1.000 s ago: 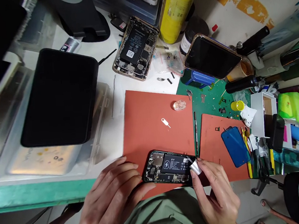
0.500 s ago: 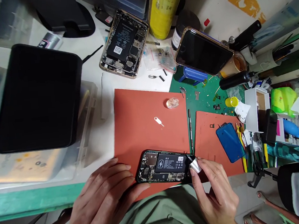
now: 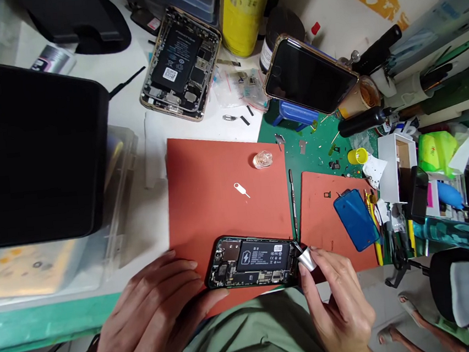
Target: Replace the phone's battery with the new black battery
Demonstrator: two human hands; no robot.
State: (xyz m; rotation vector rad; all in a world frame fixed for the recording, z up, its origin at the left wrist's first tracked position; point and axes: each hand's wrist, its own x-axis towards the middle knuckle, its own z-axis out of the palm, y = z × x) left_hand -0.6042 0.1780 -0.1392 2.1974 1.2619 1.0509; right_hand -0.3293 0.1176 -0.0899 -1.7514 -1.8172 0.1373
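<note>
An opened smartphone (image 3: pixel 262 254) lies on the red mat (image 3: pixel 203 193) at its front edge, its battery and boards bare. Beside its left end rests my left hand (image 3: pixel 159 305), fingers stretched out and thumb along the phone's near corner; whether the fingertips press on it I cannot tell. Thumb and fingers of my right hand (image 3: pixel 339 293) pinch a silver brush cap (image 3: pixel 306 259), its dark tip pointing down at the phone's right end. A small clear glass bottle (image 3: pixel 263 159) and a SIM eject pin (image 3: pixel 241 189) are farther back on the mat.
A metal spudger (image 3: pixel 293 203) lies right of the mat. Another opened phone (image 3: pixel 182 65) is at the back, near a phone on a blue stand (image 3: pixel 310 74). A blue phone-shaped panel (image 3: pixel 355 219) sits on the second red mat. A black device (image 3: pixel 37 156) stands at left.
The view has shifted slightly, so most things on the bench appear farther left. Both hands keep their poses, the brush cap still at the phone's right end.
</note>
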